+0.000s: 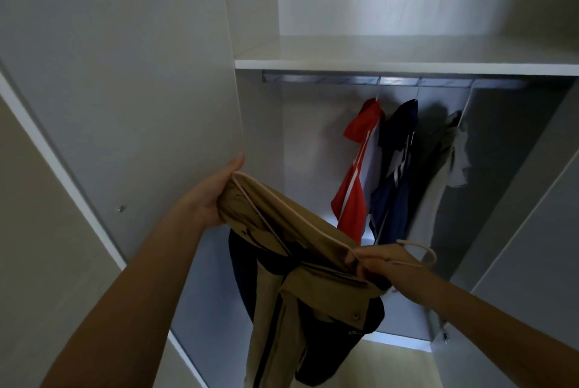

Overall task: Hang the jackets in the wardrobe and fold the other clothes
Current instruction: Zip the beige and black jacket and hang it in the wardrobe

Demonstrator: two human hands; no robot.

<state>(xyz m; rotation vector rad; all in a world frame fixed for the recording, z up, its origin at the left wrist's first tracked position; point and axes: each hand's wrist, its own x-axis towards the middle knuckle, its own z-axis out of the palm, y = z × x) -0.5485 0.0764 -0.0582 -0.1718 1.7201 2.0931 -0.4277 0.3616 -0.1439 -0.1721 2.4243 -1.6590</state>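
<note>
The left grip (213, 199) clasps 1 shoulder of the tan jacket (313, 309), and the right grip (385, 265) pinches the pink hanger (416, 246) by its neck; the jacket hangs before the open wardrobe (260, 124), below the rail (313, 78); red (352, 193), navy (396, 180) and grey (438, 187) garments hang at its right.

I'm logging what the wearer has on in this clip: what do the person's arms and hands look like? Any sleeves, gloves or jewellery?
The left forearm and right forearm are bare as far as the frame shows them, with no sleeve or cuff in view. The bare left hand and bare right hand wear no gloves. No watch, bracelet or ring shows on the wrists or on the fingers in view.
</note>
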